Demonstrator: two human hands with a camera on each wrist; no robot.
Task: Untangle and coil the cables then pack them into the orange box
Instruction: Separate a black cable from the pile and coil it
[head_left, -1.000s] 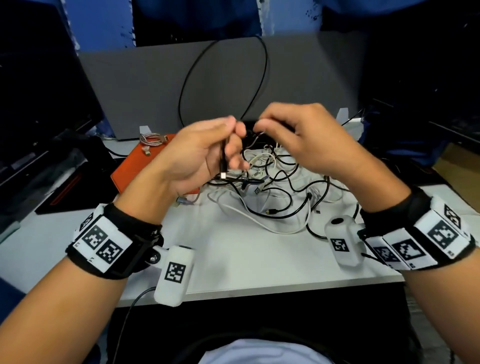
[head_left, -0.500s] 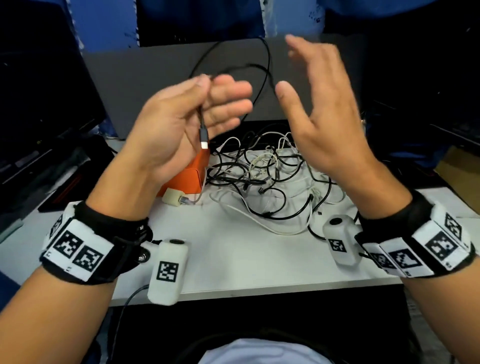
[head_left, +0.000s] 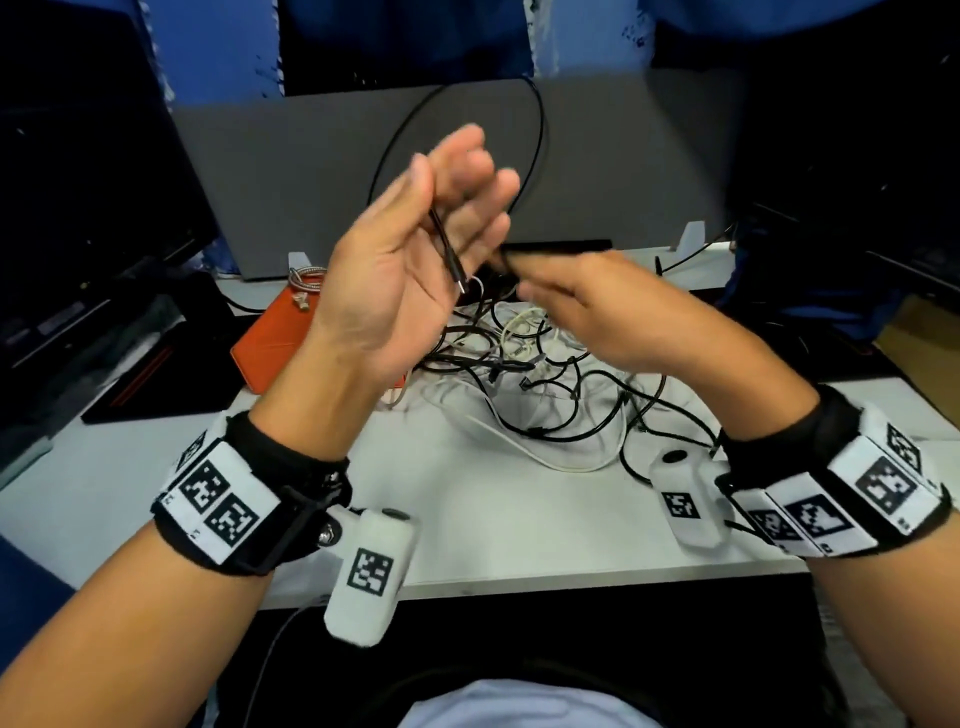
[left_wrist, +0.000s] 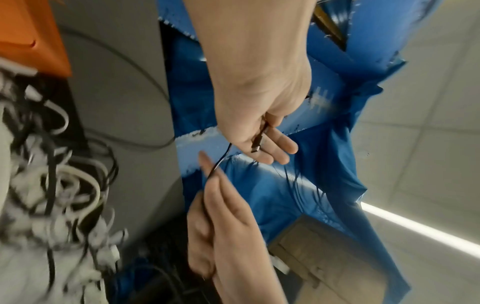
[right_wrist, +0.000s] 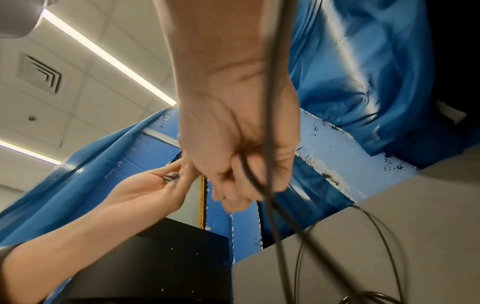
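My left hand (head_left: 447, 208) is raised above the table, palm turned right. It pinches the plug end of a thin black cable (head_left: 540, 130) between thumb and fingers, and the plug (left_wrist: 256, 145) hangs down across the palm. My right hand (head_left: 524, 280) is just below and to the right, motion-blurred, with its fingers (right_wrist: 233, 181) curled round the same cable. The cable rises in a tall loop in front of the grey panel. A tangle of black and white cables (head_left: 524, 374) lies on the white table. The orange box (head_left: 270, 343) sits left of the tangle, partly hidden by my left hand.
A braided metal cable (head_left: 306, 278) lies on the orange box. A grey panel (head_left: 623, 166) stands at the back of the table (head_left: 519, 530). Dark monitors and a black tray are on the left, and dark equipment is on the right.
Both hands rose from the tangle with the black cable. The right hand opened high up half a second ago, then came down and closed on the cable below the left hand.
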